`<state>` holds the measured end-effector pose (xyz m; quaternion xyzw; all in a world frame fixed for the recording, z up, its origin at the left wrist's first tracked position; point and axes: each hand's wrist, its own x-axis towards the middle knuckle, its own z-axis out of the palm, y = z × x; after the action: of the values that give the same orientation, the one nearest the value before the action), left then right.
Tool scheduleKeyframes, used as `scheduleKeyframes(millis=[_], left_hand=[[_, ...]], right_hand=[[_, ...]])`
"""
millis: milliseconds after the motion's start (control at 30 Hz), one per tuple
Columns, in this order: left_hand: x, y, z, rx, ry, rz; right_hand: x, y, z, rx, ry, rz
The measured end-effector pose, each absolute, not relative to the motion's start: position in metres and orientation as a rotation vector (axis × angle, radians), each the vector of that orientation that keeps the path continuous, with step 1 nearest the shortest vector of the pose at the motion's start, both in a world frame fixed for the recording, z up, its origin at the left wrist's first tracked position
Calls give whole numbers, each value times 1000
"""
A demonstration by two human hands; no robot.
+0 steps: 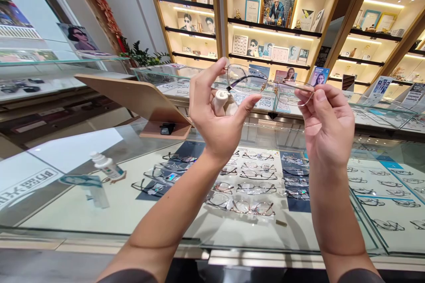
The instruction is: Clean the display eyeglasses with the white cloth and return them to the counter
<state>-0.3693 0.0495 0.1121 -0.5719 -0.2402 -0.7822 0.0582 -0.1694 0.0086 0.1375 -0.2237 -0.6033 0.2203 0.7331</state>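
1. Item in hand: one pair of thin metal-rimmed eyeglasses with clear lenses and a dark temple (245,77), located above the glass-topped display worktop (139,225), between the two hands and well clear of the surface.
2. Left hand (215,130): index fingertip at the left rim; thumb extended near the lower edge of the left lens, contact not determinable. The lower fingers are curled around a rolled cream cloth (222,98).
3. Right hand (328,124): thumb and fingers closed in a pinch on the right end of the frame.
4. Worktop, left: a white plastic bottle with a printed label (108,166), beside a translucent pale-blue object (96,192) whose exact form cannot be told.
5. Worktop, far left: a tan wood-toned panel (133,97), tilted on a flat base, with a small black block (168,128) on that base.
6. Beneath the glass: rows of assorted eyeglass frames (255,187), laid on white and navy backings; further frames at right.
7. Far side: tall lit wood-edged shelving (225,13) carrying framed pictures and ornaments; a green leafy plant (142,55) at its left.
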Motion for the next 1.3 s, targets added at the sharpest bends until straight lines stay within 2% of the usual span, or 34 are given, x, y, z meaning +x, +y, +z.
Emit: scheduleKeyframes(millis=[433,767,1133,1300], left_hand=[[-365,48,111,-1772,-635,-2534],[-364,47,114,-1699,-671,-2468],[-363,42,108,-1614,-701,-2365],[-359,33,113,-1608,-702,-2440]], right_hand=[[-170,10,135,-482,-1348,537],[-171,10,135,-565,-1371,465],[-175,12,134,-591,-1268,690],[-174,17,133,-620,-1288,718]])
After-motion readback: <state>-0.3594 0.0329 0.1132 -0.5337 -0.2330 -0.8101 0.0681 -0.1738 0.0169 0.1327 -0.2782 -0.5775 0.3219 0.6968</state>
